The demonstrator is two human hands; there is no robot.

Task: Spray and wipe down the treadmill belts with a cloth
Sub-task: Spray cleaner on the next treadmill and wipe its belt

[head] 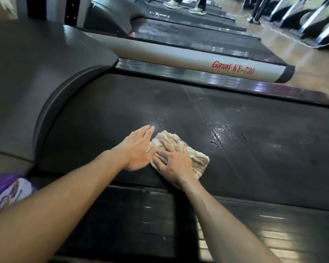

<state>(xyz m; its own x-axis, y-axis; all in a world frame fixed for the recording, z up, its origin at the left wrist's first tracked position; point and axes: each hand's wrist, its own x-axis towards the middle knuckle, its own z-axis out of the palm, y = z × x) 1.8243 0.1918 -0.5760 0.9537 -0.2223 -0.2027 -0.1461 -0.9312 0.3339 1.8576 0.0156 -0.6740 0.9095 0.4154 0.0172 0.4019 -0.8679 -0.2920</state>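
Note:
A folded, dirty beige cloth (197, 158) lies flat on the black treadmill belt (254, 158). My right hand (172, 160) presses down on the cloth with spread, straight fingers. Beside it, my left hand (138, 149) lies flat, its fingers straight, with its edge against the cloth's left side. Wet streaks and droplets (219, 136) shine on the belt to the right of the cloth. No spray bottle is in view.
The grey motor cover (36, 78) rises at the left. A silver side rail (198, 58) with red lettering runs behind the belt, more treadmills beyond it. People's legs (198, 6) stand at the back. A purple bag (6, 190) sits at the lower left.

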